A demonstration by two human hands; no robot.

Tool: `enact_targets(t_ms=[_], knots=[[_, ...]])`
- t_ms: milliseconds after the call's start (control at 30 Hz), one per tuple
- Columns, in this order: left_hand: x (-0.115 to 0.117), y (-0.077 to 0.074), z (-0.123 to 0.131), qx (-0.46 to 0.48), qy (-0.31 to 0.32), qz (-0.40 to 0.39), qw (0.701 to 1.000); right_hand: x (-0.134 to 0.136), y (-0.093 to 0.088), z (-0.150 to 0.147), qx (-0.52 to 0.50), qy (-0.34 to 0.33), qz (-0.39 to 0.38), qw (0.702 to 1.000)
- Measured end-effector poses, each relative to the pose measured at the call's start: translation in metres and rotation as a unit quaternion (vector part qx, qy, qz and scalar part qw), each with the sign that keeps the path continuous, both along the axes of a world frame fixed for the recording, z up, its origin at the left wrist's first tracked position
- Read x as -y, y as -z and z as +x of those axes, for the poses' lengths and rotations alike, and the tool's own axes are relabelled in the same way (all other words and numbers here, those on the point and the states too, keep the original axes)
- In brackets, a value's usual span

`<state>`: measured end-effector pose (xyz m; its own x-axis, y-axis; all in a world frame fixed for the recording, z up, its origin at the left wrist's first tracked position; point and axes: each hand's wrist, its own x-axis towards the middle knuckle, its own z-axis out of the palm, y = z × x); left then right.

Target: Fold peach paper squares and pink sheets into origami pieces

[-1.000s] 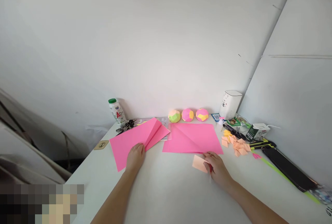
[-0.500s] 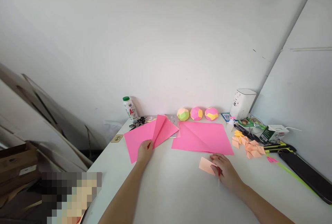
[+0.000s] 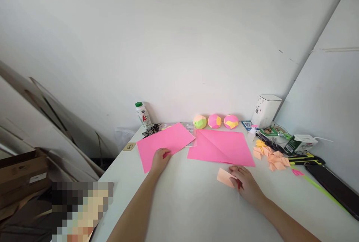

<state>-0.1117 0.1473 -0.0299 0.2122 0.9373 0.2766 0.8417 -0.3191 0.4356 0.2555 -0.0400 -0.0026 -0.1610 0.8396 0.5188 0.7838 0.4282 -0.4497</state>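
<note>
Pink paper in a large, flat, angular sheet (image 3: 165, 137) lies on the white table (image 3: 185, 201), under my left hand (image 3: 160, 161). My left fingers curl at its near edge; whether they pinch or only press, I cannot tell. A second pink rectangular sheet with a diagonal crease (image 3: 221, 146) lies to its right. My right hand (image 3: 247, 185) holds a small peach paper rectangle (image 3: 225, 177) and a slim red object (image 3: 239, 185), too small to identify, just beside that second sheet's near edge. Handling the sheet well, I judge, calls for light, even finger pressure, so the edge does not buckle, and for keeping the red object off the paper.

Towards the wall stand a white plastic bottle with a green cap (image 3: 143, 117) and a white rounded container (image 3: 267, 111); a green-and-white carton (image 3: 300, 144) sits at right. Their contents are hidden. Lower left is a brown cardboard box (image 3: 22, 173), its inside too dark to read.
</note>
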Motion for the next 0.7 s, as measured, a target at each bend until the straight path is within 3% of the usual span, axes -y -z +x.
enact_targets(t_ms=[367,700], knots=[[0.003,0.005,0.005,-0.038,-0.032,0.039,0.998,0.001,-0.003,-0.001,-0.001,0.001,-0.008,1.0],[0.012,-0.001,0.017,-0.076,-0.011,0.053,0.996,0.0,-0.004,-0.002,0.005,-0.008,0.021,1.0]])
